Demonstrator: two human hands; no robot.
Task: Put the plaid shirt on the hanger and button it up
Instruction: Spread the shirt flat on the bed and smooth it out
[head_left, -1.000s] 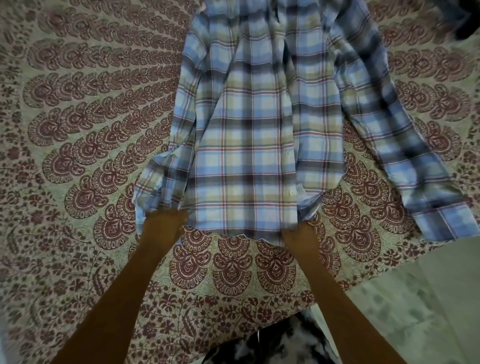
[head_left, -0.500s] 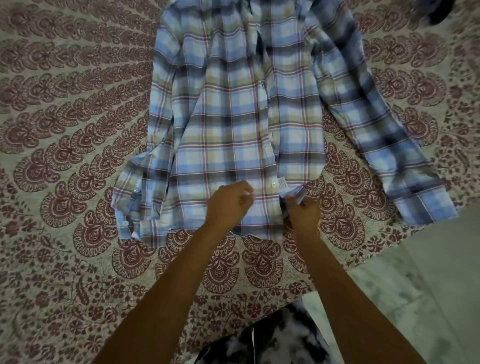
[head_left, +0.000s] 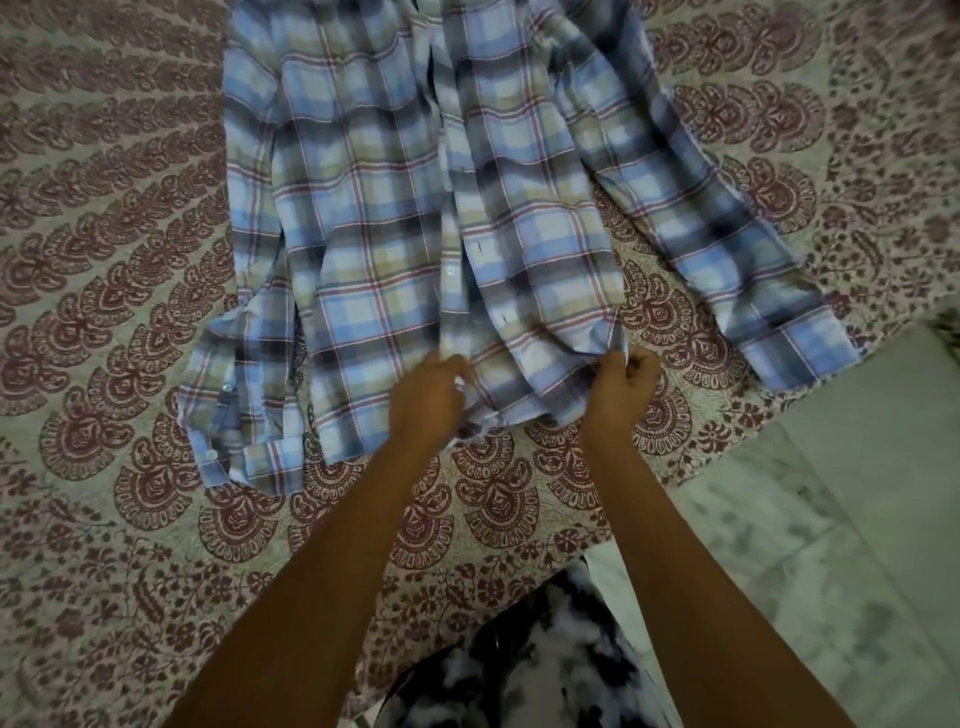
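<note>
One plaid shirt (head_left: 374, 218) lies spread front-up on the paisley-printed bedspread (head_left: 104, 260) of the bed. Its hem points towards you and its collar end runs out of the top of the view.

Counting from your left, one sleeve (head_left: 249, 312) is folded down alongside the body. It ends in a cuff (head_left: 244, 441) that shows two white cuff buttons (head_left: 227, 387). Next comes the front opening, with one white front button (head_left: 451, 270) and three small dark buttonholes (head_left: 503, 318) on the overlapping panel (the rest of the row is too blurred to count). The second sleeve (head_left: 727, 244) slants away to your right, and its end lies flat near the edge of the bed.

Both of your forearms reach in from the bottom, bare and roughly parallel. Your left hand (head_left: 428, 400) sits knuckles-up at the hem by the front opening, fingers curled in a tight grip on the edge of the cloth. Your right hand (head_left: 621, 389) is at the hem of the right panel. Its thumb and forefinger pinch a bunched fold while the other fingers curl loosely under. The two hands are near each other, with the lower right panel rumpled between them.

Pale marbled floor (head_left: 831, 519) shows at the far right, and a black-and-white garment (head_left: 519, 665) sits below your arms.
</note>
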